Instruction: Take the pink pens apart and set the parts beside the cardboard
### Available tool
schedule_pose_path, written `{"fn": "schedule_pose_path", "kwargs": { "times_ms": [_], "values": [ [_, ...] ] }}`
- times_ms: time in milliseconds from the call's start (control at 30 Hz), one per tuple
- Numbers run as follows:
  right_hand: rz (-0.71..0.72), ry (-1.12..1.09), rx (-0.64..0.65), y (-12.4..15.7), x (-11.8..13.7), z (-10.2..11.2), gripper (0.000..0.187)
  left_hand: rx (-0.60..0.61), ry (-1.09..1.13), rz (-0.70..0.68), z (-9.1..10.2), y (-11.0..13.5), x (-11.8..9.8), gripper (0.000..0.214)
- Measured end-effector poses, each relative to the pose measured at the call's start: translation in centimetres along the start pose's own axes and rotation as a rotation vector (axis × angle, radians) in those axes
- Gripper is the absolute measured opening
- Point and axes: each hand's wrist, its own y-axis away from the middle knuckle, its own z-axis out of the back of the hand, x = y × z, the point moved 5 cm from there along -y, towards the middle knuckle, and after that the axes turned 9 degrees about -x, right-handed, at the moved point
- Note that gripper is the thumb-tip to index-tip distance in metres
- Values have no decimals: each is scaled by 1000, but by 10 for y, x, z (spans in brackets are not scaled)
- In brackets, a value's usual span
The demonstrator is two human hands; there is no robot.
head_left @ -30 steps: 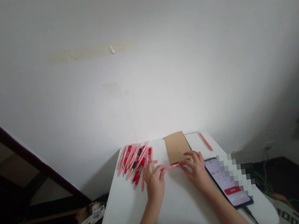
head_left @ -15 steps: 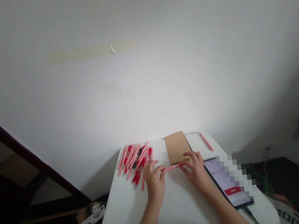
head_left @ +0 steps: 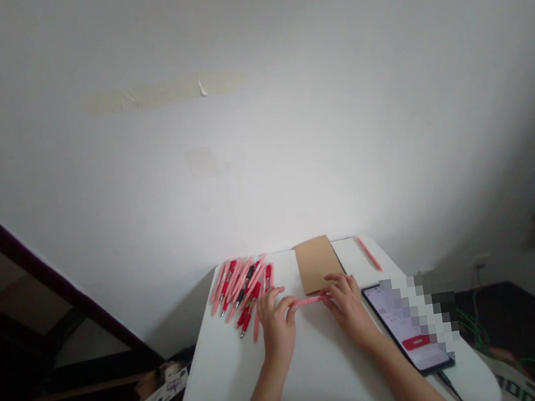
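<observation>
My left hand (head_left: pixel 276 325) and my right hand (head_left: pixel 345 305) hold a single pink pen (head_left: pixel 307 300) between them, each pinching one end just above the white table (head_left: pixel 314 372). To the left of my left hand lies a pile of several pink and red pens (head_left: pixel 242 287). A brown cardboard packet (head_left: pixel 316 263) lies flat just beyond my right hand. One more pink pen (head_left: pixel 368 253) lies alone at the table's far right edge.
A phone (head_left: pixel 405 330) with a lit screen lies on the table right of my right hand, a cable running off its near end. A printed box (head_left: pixel 148 400) sits on the dark floor at the left. A white wall stands behind the table.
My right hand has drawn slightly left and closed a little tighter on the pen's end. The left hand and the pen have hardly moved.
</observation>
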Motion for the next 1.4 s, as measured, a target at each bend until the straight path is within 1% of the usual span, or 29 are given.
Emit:
{"fn": "schedule_pose_path", "kwargs": {
  "times_ms": [200,333,467,600,800,967,1033,1233,1400],
  "values": [
    [2,40,-4,0,-4,-3,19,-10,3,-11,0,0,0,11],
    [-7,39,1,0,-3,-1,22,-20,0,-12,1,0,0,12],
    [12,18,13,-1,0,1,16,-30,2,-4,1,0,2,12],
    [15,20,-17,-2,0,3,19,-33,-6,0,1,0,3,12],
    [3,-8,16,-1,-2,0,18,-34,-6,12,2,0,2,10],
    [4,-13,-1,0,-6,-3,6,-22,-3,12,1,-1,3,10],
    [7,-18,-12,0,-8,-4,5,-15,-3,12,0,0,3,9],
    [15,-26,-31,0,-9,-4,9,-14,1,7,-1,0,5,9],
    [-5,-46,-17,0,-7,-2,17,-20,5,-1,1,-1,1,10]
  ]
}}
